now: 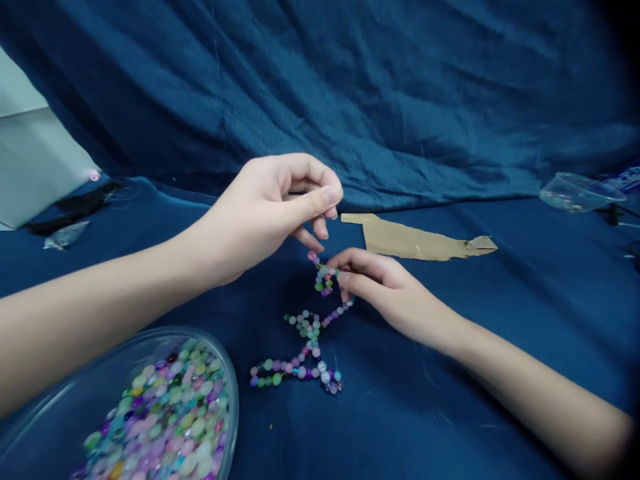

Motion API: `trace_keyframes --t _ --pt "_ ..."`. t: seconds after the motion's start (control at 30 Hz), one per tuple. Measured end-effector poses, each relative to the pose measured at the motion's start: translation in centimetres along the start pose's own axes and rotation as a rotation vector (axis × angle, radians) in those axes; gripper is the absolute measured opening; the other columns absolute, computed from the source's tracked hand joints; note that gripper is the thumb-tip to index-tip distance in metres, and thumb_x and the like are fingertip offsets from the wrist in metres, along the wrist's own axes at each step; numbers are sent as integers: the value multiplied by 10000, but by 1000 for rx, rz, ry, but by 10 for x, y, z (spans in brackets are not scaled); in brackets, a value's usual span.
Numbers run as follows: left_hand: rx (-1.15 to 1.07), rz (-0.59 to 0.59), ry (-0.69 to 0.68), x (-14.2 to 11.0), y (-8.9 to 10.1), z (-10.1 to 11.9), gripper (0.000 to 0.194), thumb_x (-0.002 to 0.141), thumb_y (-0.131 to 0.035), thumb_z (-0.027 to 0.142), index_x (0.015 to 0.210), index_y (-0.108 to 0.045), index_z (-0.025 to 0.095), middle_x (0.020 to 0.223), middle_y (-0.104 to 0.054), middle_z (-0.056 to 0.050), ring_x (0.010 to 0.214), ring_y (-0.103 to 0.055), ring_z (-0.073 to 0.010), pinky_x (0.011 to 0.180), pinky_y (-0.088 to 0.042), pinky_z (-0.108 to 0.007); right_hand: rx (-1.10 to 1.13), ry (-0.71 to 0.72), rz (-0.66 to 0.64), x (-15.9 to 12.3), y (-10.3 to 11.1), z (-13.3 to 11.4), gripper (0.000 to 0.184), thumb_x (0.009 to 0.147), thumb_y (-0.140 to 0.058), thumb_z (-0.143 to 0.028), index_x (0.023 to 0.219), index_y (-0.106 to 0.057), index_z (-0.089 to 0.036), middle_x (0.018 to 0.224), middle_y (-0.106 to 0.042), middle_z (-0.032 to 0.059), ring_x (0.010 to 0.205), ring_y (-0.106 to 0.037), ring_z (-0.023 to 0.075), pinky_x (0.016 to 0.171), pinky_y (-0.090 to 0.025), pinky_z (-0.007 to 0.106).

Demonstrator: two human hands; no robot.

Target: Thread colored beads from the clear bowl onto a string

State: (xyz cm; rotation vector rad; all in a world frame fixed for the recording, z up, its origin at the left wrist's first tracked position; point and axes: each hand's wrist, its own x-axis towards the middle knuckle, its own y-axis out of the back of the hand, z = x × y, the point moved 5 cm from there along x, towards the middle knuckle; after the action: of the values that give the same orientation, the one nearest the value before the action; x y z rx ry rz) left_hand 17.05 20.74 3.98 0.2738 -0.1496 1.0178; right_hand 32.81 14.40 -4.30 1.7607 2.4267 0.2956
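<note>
A strand of small beads (300, 369) in pink, purple, green and white lies looped on the blue cloth, and its upper part is lifted. My right hand (385, 287) pinches this strand between thumb and fingertips, with a small loop hanging beside them. Above and to the left, my left hand (280, 207) has thumb and index finger pressed together. The strand's top beads sit just below its lower fingers. Any thread between the left fingertips is too fine to see.
A clear plastic tub (231, 373) full of loose coloured beads stands at the front left. Torn brown cardboard (410, 239) lies behind my right hand. Another clear container (575, 193) is at the far right, and a small plastic bag (67, 235) at the far left.
</note>
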Motion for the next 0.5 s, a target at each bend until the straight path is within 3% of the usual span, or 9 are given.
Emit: trace_keyframes --t 0.2,0.4,0.5 --pt "69 23 -38 -7 -2 16 135 994 -710 166 861 -710 144 824 -686 -28 667 -661 -111 553 -607 -201 -55 61 36 -10 -9 -10 207 1021 -755 -435 1055 -719 -235 855 -628 -27 755 -523 142 679 -417 287" --pt "-2 82 87 -11 3 7 132 982 -683 113 851 -671 126 817 -654 -29 616 -623 -96 491 -575 -190 -158 148 77 -17 -13 -22 186 1068 -698 -402 1037 -779 -238 878 -711 -10 781 -604 148 697 -459 278" --pt "0 43 127 -13 3 0 135 988 -687 125 854 -669 129 790 -665 -22 594 -607 -90 496 -561 -195 -162 133 67 -19 -15 -24 208 1081 -674 -411 1032 -777 -237 886 -712 -5 779 -603 150 684 -462 276"
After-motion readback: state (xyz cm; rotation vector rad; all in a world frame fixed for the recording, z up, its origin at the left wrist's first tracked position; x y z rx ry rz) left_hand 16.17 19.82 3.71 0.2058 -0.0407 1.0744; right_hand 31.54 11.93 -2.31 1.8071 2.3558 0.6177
